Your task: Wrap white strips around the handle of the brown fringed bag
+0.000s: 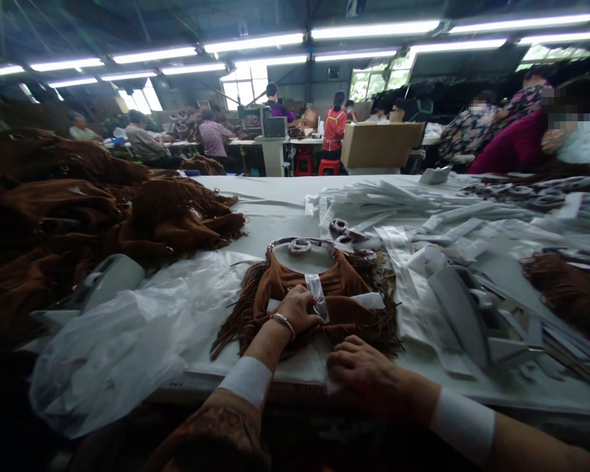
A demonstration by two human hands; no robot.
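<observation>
The fringed brown bag (pixel 319 292) lies flat on the desk (pixel 275 210) just before you; it looks soft, limp, light; grip the body, not the fringe; your left hand (pixel 299 309) pinches the white paper band (pixel 318 295) across it; your right hand (pixel 361 370) rests flat, loosely open, at its near edge; clear plastic bags (pixel 128 328) lie left.

A fringed bag (pixel 314 298) lies on the table (pixel 270 210) — plastic bags (pixel 122 334) to its left, paper strips (pixel 423 216) to its right, a bag pile (pixel 78 203) far left.
</observation>
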